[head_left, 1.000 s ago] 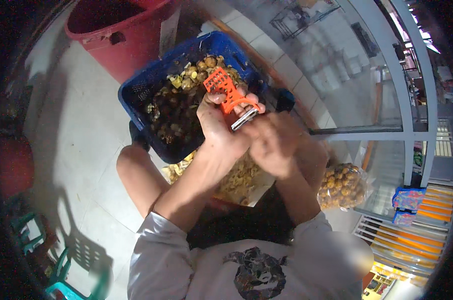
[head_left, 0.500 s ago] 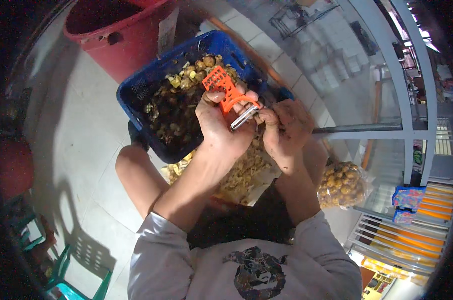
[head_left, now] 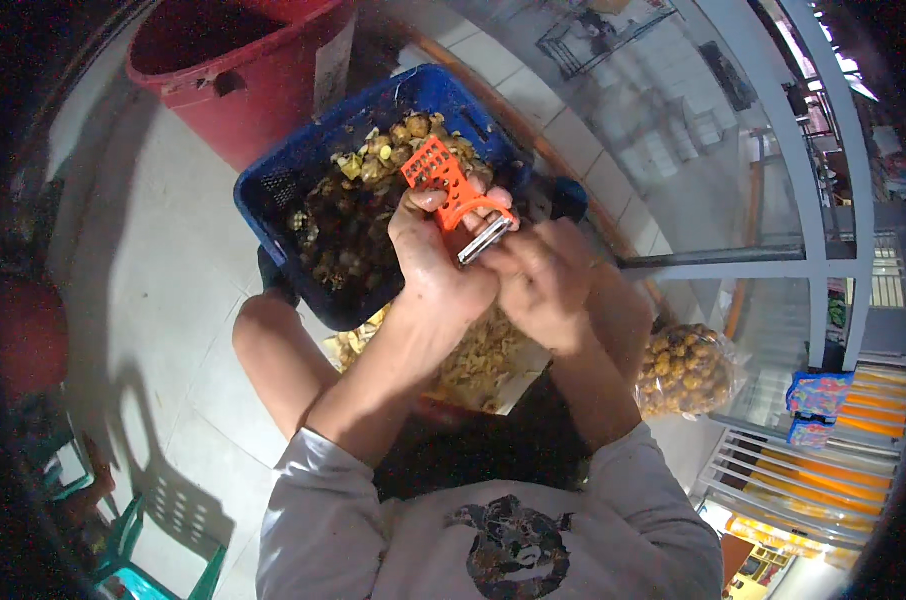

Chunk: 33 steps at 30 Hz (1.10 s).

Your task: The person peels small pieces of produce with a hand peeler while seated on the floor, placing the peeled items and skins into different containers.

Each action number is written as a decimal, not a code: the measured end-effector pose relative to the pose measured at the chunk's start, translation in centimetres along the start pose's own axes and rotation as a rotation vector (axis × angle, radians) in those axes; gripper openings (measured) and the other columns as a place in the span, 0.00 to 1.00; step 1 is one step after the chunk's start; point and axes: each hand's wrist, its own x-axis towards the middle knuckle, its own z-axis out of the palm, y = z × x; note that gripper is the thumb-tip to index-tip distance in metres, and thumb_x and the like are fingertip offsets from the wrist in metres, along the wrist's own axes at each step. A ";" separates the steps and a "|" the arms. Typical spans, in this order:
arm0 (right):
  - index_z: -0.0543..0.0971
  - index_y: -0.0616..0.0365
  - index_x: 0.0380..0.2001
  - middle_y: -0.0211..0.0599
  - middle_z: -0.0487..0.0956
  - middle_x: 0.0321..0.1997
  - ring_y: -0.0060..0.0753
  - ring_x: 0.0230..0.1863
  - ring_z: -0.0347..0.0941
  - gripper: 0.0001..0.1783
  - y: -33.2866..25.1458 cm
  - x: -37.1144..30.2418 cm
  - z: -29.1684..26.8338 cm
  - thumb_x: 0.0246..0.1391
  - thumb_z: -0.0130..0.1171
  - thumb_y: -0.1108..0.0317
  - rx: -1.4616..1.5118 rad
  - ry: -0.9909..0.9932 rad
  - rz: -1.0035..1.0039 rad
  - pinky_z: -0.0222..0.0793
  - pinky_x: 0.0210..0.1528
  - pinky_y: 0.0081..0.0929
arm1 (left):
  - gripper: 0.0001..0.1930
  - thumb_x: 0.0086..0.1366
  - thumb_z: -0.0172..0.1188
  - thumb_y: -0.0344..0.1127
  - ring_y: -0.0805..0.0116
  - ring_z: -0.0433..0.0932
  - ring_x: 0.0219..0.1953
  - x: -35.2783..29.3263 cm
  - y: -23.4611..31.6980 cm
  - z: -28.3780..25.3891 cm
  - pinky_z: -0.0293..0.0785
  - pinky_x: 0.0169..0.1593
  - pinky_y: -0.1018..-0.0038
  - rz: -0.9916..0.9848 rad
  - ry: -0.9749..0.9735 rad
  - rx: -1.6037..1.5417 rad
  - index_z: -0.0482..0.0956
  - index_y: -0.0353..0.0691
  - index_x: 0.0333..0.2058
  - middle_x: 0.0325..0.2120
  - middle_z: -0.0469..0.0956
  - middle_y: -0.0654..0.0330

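My left hand [head_left: 428, 250] is closed around an orange vegetable peeler [head_left: 433, 168] with a holed flat handle, its metal blade [head_left: 484, 240] pointing toward my right hand. Close beside the blade, my right hand [head_left: 550, 280] is slightly blurred, with its fingers curled in toward my left palm; whatever they hold, if anything, is hidden. Beyond my hands stands a blue plastic crate [head_left: 263, 215] with small brown, potato-like roots [head_left: 416, 126] and pale pieces in it. Below my hands lies a heap of pale yellow peelings [head_left: 483, 355], partly covered by my forearms.
A large red tub [head_left: 223, 110] stands behind the crate. To my right, a clear bag of round brown roots [head_left: 685, 370] rests near a glass panel with a grey frame [head_left: 733, 268]. A green plastic chair [head_left: 123, 540] is at the lower left on the tiled floor [head_left: 173, 330].
My right hand has moved down and left, from the blade's end to beside my left palm, and its fingers have curled in. The peeler has shifted very slightly left.
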 end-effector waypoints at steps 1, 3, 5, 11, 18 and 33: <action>0.77 0.49 0.25 0.29 0.71 0.22 0.38 0.23 0.70 0.05 0.1 0.5 -0.5 0.42 0.62 0.69 -0.102 0.002 -0.014 0.65 0.26 0.37 | 0.12 0.46 0.48 0.37 0.55 0.77 0.28 0.2 0.2 -0.3 0.75 0.37 0.61 -0.011 -0.058 -0.035 0.72 0.40 0.30 0.24 0.75 0.56; 0.77 0.46 0.25 0.30 0.72 0.24 0.39 0.24 0.70 0.05 0.6 0.8 -0.3 0.41 0.62 0.67 -0.051 0.080 0.174 0.65 0.26 0.37 | 0.12 0.46 0.48 0.37 0.55 0.77 0.28 0.0 0.4 -0.1 0.75 0.37 0.61 -0.031 -0.057 -0.045 0.71 0.40 0.30 0.24 0.75 0.56; 0.78 0.47 0.25 0.30 0.72 0.24 0.39 0.23 0.70 0.04 -0.5 0.4 -0.9 0.42 0.61 0.69 -0.123 0.010 0.048 0.65 0.25 0.37 | 0.12 0.46 0.48 0.38 0.55 0.77 0.28 0.0 0.1 0.1 0.74 0.37 0.60 -0.010 -0.061 -0.046 0.71 0.40 0.30 0.25 0.75 0.56; 0.79 0.57 0.22 0.38 0.74 0.24 0.41 0.24 0.71 0.08 0.4 0.6 -0.5 0.48 0.64 0.65 -0.091 0.081 0.116 0.66 0.26 0.32 | 0.13 0.46 0.48 0.38 0.55 0.77 0.29 -0.1 0.7 -0.8 0.74 0.39 0.61 -0.057 -0.036 -0.037 0.73 0.40 0.30 0.25 0.77 0.57; 0.78 0.54 0.24 0.37 0.72 0.23 0.42 0.25 0.70 0.05 -0.9 0.4 -0.7 0.48 0.62 0.66 -0.203 -0.105 0.032 0.66 0.26 0.35 | 0.13 0.46 0.49 0.40 0.57 0.78 0.29 0.1 0.2 -0.4 0.73 0.36 0.64 -0.004 -0.014 -0.009 0.74 0.39 0.29 0.24 0.77 0.57; 0.79 0.56 0.23 0.38 0.75 0.25 0.43 0.27 0.71 0.05 0.3 0.8 -1.2 0.48 0.62 0.67 -0.079 0.065 0.169 0.65 0.28 0.33 | 0.11 0.46 0.49 0.38 0.56 0.78 0.29 0.0 0.3 -0.1 0.73 0.33 0.61 -0.069 -0.069 -0.036 0.73 0.40 0.28 0.24 0.76 0.59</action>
